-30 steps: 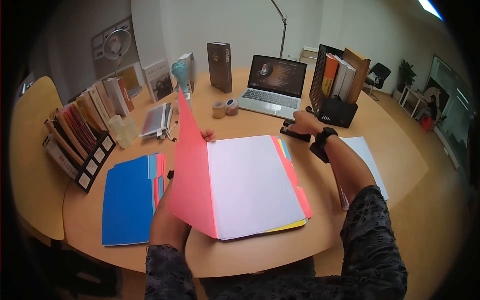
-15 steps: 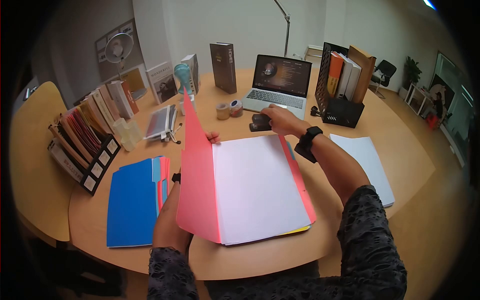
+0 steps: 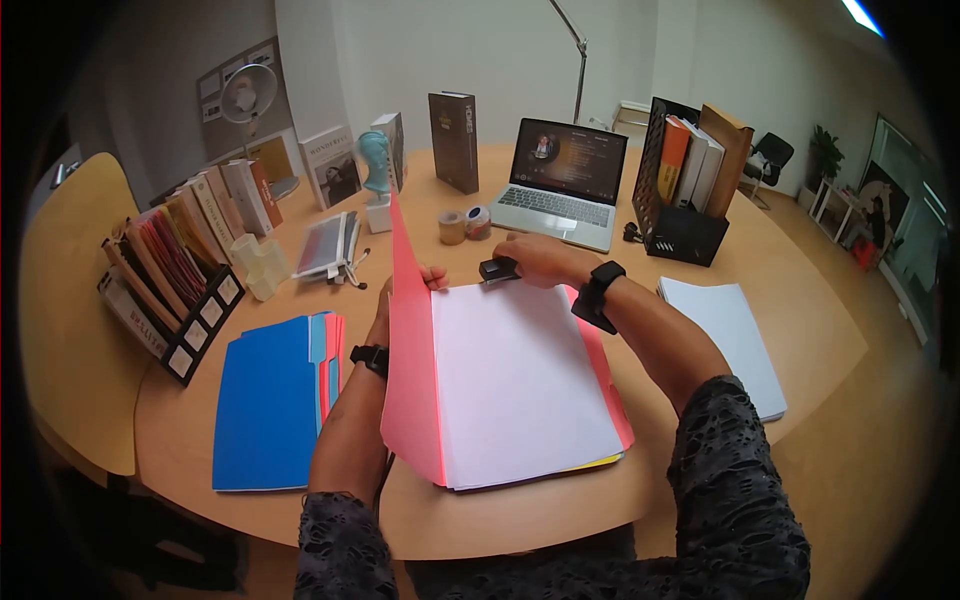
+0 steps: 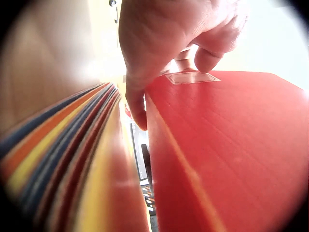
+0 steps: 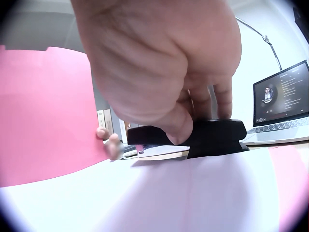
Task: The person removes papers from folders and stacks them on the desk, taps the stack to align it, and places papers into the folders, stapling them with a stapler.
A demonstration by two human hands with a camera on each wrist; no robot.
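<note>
Left hand (image 4: 169, 43) pinches raised pink folder cover (image 3: 411, 370); right hand (image 3: 545, 259) grips black tool (image 3: 496, 269) at far edge of white paper (image 3: 522, 390).

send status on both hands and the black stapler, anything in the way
Right hand grips black stapler at top edge of paper. Left hand grips top of pink folder. Nothing visibly in the way.

L hand (image 4: 176, 36): ptly. hidden behind raised pink cover (image 3: 410, 370) (head view); cut off at top edge (L wrist view); fingertips (image 5: 114, 145) blurred (R wrist view). R hand (image 5: 164, 63): cut off at top edge, hides part of blk. tool (image 5: 217, 137), same view. Laptop (image 5: 277, 108): cut off at R edge; scrn. text (image 5: 294, 87) too small.
</note>
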